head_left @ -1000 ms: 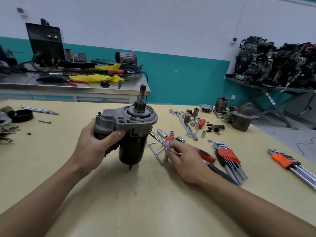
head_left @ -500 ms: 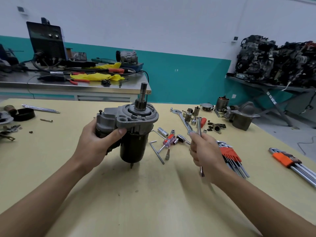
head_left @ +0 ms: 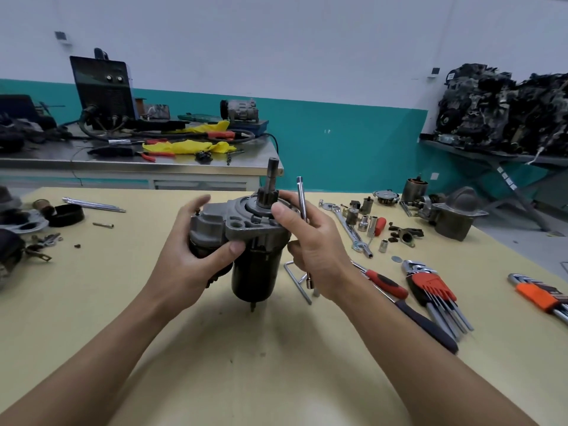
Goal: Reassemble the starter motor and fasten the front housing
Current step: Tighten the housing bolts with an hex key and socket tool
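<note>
Left hand (head_left: 196, 256) grips upright, seemingly assembled starter motor (head_left: 246, 238).

One wide-angle camera (the only view here) rides on the person's head, facing forward and down, close above the yellow table (head_left: 92, 302), with the teal wall (head_left: 353, 142) beyond.

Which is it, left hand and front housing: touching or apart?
Touching. The head view shows the left hand with its thumb pressed against the front housing.
</note>
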The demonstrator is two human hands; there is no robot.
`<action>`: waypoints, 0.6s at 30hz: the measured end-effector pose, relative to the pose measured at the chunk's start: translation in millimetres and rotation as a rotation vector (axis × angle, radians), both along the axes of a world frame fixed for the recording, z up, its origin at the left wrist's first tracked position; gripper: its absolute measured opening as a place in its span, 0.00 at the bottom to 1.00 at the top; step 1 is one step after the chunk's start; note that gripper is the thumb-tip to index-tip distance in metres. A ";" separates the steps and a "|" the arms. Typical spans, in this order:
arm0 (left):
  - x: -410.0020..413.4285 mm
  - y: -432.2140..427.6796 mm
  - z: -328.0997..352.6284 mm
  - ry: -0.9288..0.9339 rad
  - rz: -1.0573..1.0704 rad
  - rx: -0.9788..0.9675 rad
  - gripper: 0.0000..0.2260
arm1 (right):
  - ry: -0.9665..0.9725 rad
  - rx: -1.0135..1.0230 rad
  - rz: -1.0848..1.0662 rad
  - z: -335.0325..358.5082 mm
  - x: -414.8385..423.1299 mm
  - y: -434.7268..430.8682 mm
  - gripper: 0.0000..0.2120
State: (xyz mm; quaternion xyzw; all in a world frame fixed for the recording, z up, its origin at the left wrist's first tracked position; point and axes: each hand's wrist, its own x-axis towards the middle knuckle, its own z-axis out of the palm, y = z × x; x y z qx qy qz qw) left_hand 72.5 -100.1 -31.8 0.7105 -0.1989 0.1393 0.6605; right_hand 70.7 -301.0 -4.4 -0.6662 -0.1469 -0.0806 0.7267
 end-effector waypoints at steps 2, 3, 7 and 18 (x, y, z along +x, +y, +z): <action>-2.7 2.7 8.2 -0.094 0.023 0.094 0.48 | 0.008 0.053 0.004 -1.8 -0.2 3.1 0.19; -5.2 3.9 15.4 -0.167 0.023 0.156 0.48 | 0.008 0.074 0.002 -3.0 -0.3 4.0 0.18; -14.0 0.9 59.8 -0.388 0.070 0.511 0.34 | -0.018 0.121 0.007 -3.8 -1.1 5.3 0.21; -2.7 -81.4 122.1 -0.110 0.085 0.455 0.34 | -0.078 0.076 0.021 -1.8 -1.0 12.2 0.05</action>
